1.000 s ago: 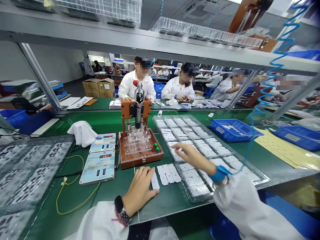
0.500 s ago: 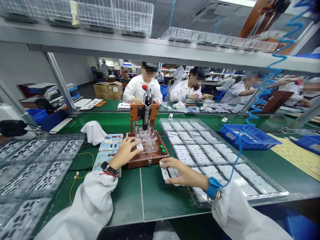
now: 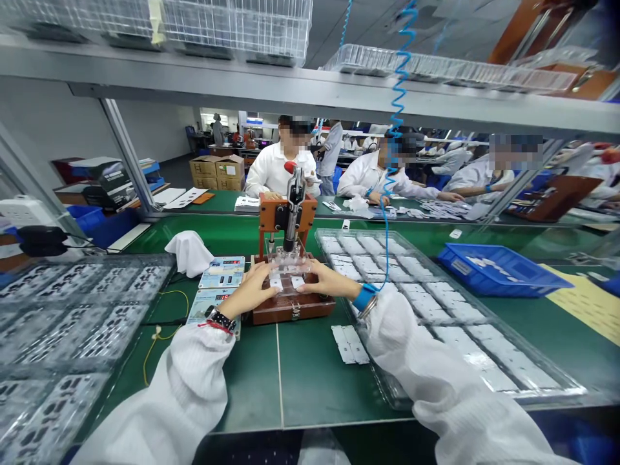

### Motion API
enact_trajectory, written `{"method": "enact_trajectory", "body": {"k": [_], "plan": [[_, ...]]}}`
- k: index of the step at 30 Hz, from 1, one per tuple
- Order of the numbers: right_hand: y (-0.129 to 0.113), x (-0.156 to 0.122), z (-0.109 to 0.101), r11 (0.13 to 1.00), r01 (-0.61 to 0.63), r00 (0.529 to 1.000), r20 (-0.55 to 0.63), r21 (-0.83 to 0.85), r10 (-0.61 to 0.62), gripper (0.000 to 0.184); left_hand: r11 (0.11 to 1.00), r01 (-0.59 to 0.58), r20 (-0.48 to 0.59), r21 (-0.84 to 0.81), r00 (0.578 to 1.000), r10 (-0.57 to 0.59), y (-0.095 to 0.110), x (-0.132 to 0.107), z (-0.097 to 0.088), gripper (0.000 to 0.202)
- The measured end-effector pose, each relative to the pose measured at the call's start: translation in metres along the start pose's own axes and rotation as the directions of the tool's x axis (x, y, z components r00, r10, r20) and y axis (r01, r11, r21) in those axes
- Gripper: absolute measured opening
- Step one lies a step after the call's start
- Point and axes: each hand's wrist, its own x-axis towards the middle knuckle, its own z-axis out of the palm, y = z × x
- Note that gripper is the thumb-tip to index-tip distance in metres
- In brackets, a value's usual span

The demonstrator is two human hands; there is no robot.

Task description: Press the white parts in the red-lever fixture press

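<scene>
A brown press fixture (image 3: 292, 307) with a clear plate and a red-knobbed lever (image 3: 291, 169) stands on the green bench in front of me. Both my hands rest on its deck. My left hand (image 3: 252, 289) pinches a small white part (image 3: 276, 282) at the left of the deck. Coming in from the right, my right hand (image 3: 323, 280) holds a second white part (image 3: 298, 282) with its fingertips. Two or three loose white parts (image 3: 351, 343) lie on the mat by my right sleeve. A blue wrist strap (image 3: 364, 296) with a coiled cord is on my right wrist.
To the right lies a clear tray (image 3: 547, 394) of several white parts, with a blue bin (image 3: 504, 268) beyond it. At the left are two small meters (image 3: 221, 274), a white cloth (image 3: 188, 252), a yellow cable (image 3: 154, 345) and a tray of dark parts (image 3: 72, 310). Other people work across the bench.
My left hand went from the mat to the fixture deck. My right hand left the tray, passed over the loose parts, and now sits on the deck beside the left.
</scene>
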Motion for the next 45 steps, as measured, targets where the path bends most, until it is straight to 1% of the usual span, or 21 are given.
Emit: {"method": "enact_trajectory", "body": {"k": [3, 6, 9, 12, 15, 17, 21, 27, 28, 30, 33, 37, 39, 42, 43, 45], "plan": [[0.003, -0.002, 0.004, 1.0, 0.021, 1.0, 0.015, 0.013, -0.021, 0.055, 0.999, -0.033, 0.02, 0.017, 0.999, 0.033, -0.003, 0.001, 0.001, 0.046], [0.005, -0.005, 0.01, 1.0, -0.011, 1.0, -0.017, 0.006, 0.011, 0.052, 0.999, -0.034, 0.021, 0.01, 0.999, 0.034, -0.006, 0.0, 0.002, 0.046], [0.006, -0.006, 0.014, 1.0, 0.001, 0.998, -0.056, 0.025, 0.001, 0.049, 0.999, -0.042, 0.014, -0.005, 0.999, 0.042, -0.008, -0.001, 0.003, 0.045], [0.004, -0.005, 0.013, 0.999, 0.016, 0.996, -0.085, 0.051, -0.012, 0.056, 0.999, -0.043, 0.01, -0.012, 0.999, 0.043, -0.009, -0.001, 0.005, 0.046], [0.002, -0.003, 0.011, 0.999, -0.03, 0.994, -0.104, 0.032, 0.033, 0.062, 0.999, -0.047, 0.002, -0.013, 0.999, 0.047, -0.012, 0.0, 0.007, 0.046], [0.002, -0.002, 0.009, 0.999, -0.05, 0.994, -0.101, 0.007, 0.05, 0.062, 0.998, -0.054, -0.007, -0.017, 0.999, 0.054, -0.014, 0.0, 0.008, 0.046], [0.002, 0.0, 0.009, 0.999, -0.031, 0.994, -0.105, -0.02, 0.029, 0.061, 0.998, -0.064, -0.021, -0.028, 0.998, 0.064, -0.017, 0.0, 0.01, 0.044], [0.005, 0.001, 0.011, 1.0, -0.021, 0.993, -0.116, -0.001, 0.021, 0.063, 0.998, -0.056, -0.026, -0.023, 0.998, 0.056, -0.017, 0.001, 0.011, 0.041], [0.005, 0.001, 0.011, 1.0, -0.015, 0.993, -0.114, 0.006, 0.016, 0.062, 0.998, -0.052, -0.025, -0.024, 0.998, 0.051, -0.016, 0.001, 0.01, 0.04], [0.005, 0.0, 0.011, 1.0, 0.009, 0.995, -0.098, 0.009, -0.008, 0.053, 0.999, -0.044, -0.022, -0.026, 0.999, 0.044, -0.015, 0.0, 0.01, 0.04], [0.004, -0.001, 0.012, 0.999, 0.024, 0.997, -0.067, -0.036, -0.026, 0.037, 0.999, -0.044, -0.021, -0.017, 0.999, 0.044, -0.012, -0.002, 0.01, 0.04], [0.001, -0.001, 0.016, 0.988, -0.051, 0.995, -0.095, -0.143, 0.037, 0.026, 0.995, -0.066, -0.04, 0.078, 0.997, 0.07, -0.002, -0.006, 0.012, 0.039], [-0.001, -0.002, 0.019, 0.981, -0.067, 0.993, -0.103, -0.184, 0.049, 0.026, 0.981, -0.114, -0.043, 0.159, 0.992, 0.122, 0.006, -0.007, 0.014, 0.037], [-0.003, -0.004, 0.023, 0.977, -0.075, 0.991, -0.128, -0.199, 0.05, 0.035, 0.951, -0.179, -0.023, 0.253, 0.981, 0.191, 0.018, -0.004, 0.018, 0.038], [-0.003, -0.006, 0.024, 0.978, -0.081, 0.987, -0.153, -0.191, 0.052, 0.037, 0.946, -0.181, -0.014, 0.269, 0.981, 0.192, 0.02, -0.002, 0.02, 0.038], [-0.002, -0.008, 0.022, 0.984, -0.091, 0.97, -0.236, -0.155, 0.052, 0.033, 0.945, -0.161, 0.003, 0.285, 0.986, 0.167, 0.024, 0.004, 0.021, 0.039]]}}
